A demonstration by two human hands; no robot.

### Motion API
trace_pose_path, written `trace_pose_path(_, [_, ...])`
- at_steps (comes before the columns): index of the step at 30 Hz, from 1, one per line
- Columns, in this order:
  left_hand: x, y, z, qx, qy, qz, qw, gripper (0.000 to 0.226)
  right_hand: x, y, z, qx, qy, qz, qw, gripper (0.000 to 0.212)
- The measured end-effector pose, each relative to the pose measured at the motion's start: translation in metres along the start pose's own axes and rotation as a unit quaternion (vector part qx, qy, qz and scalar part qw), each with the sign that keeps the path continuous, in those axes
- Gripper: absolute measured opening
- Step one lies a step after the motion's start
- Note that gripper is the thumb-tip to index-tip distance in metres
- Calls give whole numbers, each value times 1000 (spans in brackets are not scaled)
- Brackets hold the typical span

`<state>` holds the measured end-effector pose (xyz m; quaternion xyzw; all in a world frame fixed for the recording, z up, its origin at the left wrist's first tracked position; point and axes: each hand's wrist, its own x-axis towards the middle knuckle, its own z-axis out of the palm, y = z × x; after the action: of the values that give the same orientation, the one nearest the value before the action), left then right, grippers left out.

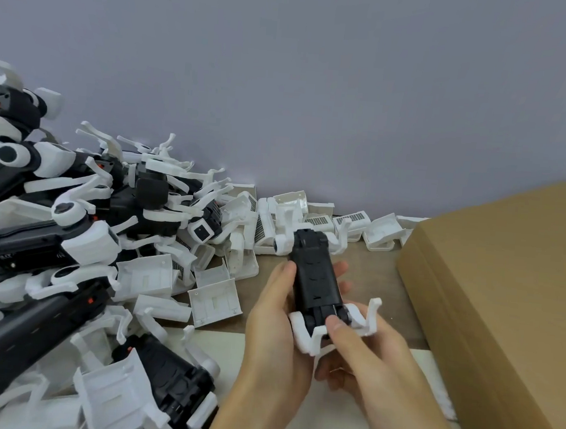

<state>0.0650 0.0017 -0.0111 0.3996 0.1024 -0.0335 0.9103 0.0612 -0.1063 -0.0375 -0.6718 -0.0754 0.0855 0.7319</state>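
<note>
While left fingers (286, 273) curl round the black body (317, 278), right fingers (336, 324) pinch its white bracket (306, 338).

— What's on the left?
— A heap of black-and-white gadgets (53, 230) piled against the grey wall (319, 81), with thin white clips (165, 144) sticking out on top.
— And beside it?
— White plastic covers (215, 298) are scattered on the wooden bench (378, 282), some lined up along the wall.
— On the right?
— A big brown cardboard box (506, 282).
</note>
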Motion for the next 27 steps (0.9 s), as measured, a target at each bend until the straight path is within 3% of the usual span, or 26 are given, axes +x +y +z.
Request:
trace_pose_path(3, [1,-3,1,32,1,6,999,54,0,2,3,-14,4,13,1000,8])
trace_pose_path(7, [2,-4,2,75,-2,50,996,58,-2,0,3,5,8,22,1000,26])
trace_pose_path(11, [2,-5,1,79,-7,66,995,45,0,-1,5,42,22,15,999,25])
trace_pose_path(19, [0,-4,1,72,-13,76,994,48,-2,1,4,34,-5,12,999,37])
trace_pose_path(23, [0,-4,0,82,-19,83,993,40,-2,-1,4,22,-5,16,1000,44])
trace_pose_path(27, [2,-6,-2,102,-13,99,990,38,-4,-5,6,1,8,11,1000,39])
